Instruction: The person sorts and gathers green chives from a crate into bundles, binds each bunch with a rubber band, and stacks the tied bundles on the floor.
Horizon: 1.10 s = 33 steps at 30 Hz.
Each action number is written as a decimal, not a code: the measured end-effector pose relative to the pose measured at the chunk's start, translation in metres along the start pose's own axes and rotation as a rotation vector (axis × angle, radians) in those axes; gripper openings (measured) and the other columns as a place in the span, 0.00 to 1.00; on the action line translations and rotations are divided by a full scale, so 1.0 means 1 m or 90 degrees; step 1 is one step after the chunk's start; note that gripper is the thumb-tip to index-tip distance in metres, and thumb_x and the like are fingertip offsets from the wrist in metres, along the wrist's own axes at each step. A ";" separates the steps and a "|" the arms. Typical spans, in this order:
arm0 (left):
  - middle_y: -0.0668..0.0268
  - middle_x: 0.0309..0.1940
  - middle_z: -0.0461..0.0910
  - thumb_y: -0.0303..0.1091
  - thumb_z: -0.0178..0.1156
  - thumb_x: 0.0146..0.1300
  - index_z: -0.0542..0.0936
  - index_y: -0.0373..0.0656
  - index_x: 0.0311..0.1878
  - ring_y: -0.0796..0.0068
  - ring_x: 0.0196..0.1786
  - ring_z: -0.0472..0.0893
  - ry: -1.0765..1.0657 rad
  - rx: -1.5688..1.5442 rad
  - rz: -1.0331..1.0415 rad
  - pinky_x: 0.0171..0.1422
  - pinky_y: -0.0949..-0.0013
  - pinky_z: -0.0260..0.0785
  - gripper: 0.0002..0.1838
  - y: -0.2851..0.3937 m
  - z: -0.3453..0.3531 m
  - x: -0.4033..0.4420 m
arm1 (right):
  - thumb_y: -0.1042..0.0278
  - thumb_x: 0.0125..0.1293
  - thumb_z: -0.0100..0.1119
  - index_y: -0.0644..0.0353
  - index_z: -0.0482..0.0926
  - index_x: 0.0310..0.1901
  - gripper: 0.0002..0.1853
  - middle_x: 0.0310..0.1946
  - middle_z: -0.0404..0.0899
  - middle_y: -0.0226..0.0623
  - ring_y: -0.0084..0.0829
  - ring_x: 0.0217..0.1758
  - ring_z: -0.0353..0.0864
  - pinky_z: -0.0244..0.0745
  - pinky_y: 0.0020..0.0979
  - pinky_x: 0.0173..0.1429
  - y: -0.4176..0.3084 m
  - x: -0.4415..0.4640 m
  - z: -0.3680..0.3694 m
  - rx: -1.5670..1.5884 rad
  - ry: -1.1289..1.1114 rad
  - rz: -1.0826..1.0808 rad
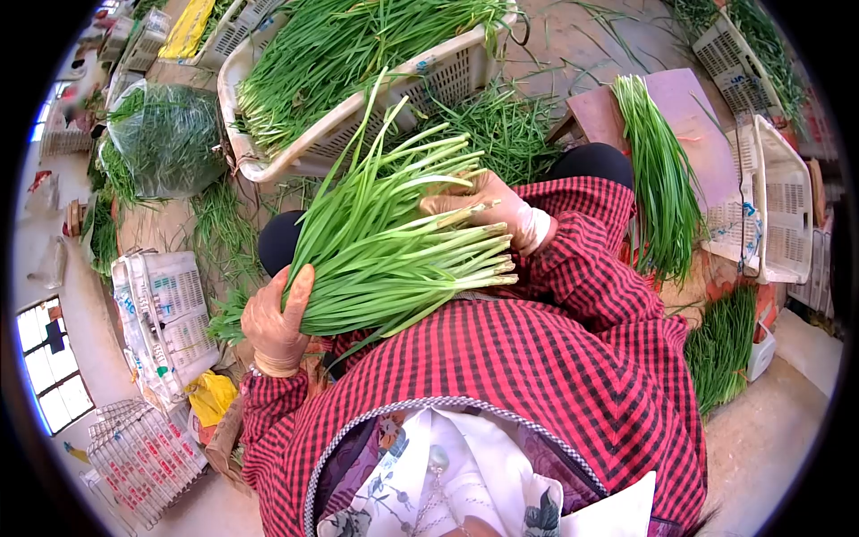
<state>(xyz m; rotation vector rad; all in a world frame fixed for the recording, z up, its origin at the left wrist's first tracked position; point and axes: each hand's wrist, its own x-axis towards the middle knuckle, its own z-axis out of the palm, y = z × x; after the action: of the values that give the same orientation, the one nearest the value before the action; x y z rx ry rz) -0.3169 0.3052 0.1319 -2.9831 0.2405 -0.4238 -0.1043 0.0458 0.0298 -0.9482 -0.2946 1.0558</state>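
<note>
A thick bunch of garlic chives (394, 268) lies across my lap, with pale cut ends to the right and green leaves to the left. My left hand (276, 324), in a thin clear glove, is closed round the leafy part, thumb on top. My right hand (494, 211), gloved too, has its fingers bent round pale stalks near the cut ends; its fingertips are partly hidden by the stalks. Some upper stalks fan out apart from the main bunch. Beyond my hands stands a white crate (452, 85) heaped with more chives.
To the right, a neat chive bundle (660, 170) rests on a low board (693, 112). Loose chives (506, 130) cover the floor ahead. White crates (783, 201) stand at the right, stacked crates (170, 313) at the left, near a filled plastic bag (170, 139).
</note>
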 end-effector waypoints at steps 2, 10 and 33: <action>0.57 0.48 0.82 0.33 0.65 0.53 0.75 0.56 0.66 0.62 0.35 0.82 -0.002 -0.010 0.000 0.37 0.63 0.73 0.33 -0.001 0.002 -0.001 | 0.69 0.60 0.74 0.68 0.81 0.50 0.19 0.43 0.85 0.37 0.24 0.43 0.81 0.77 0.28 0.49 -0.004 0.006 0.002 0.014 0.070 0.074; 0.60 0.44 0.83 0.32 0.66 0.52 0.76 0.51 0.65 0.59 0.38 0.84 0.004 -0.137 -0.044 0.38 0.63 0.75 0.32 -0.002 0.019 -0.001 | 0.69 0.62 0.71 0.66 0.82 0.49 0.16 0.40 0.85 0.33 0.19 0.40 0.79 0.76 0.24 0.45 -0.006 -0.009 0.006 -0.029 0.111 -0.057; 0.66 0.51 0.82 0.26 0.66 0.59 0.73 0.37 0.63 0.78 0.52 0.80 -0.157 -0.714 -0.490 0.59 0.72 0.71 0.27 0.000 0.033 -0.005 | 0.40 0.64 0.63 0.61 0.84 0.39 0.26 0.25 0.82 0.44 0.41 0.31 0.84 0.79 0.36 0.39 -0.076 0.004 0.047 -0.712 0.058 -0.083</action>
<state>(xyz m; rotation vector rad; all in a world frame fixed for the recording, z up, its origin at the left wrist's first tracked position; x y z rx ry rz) -0.3120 0.3090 0.0989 -4.0539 -1.0850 0.1159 -0.0852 0.0611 0.1160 -1.9281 -0.9053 0.6754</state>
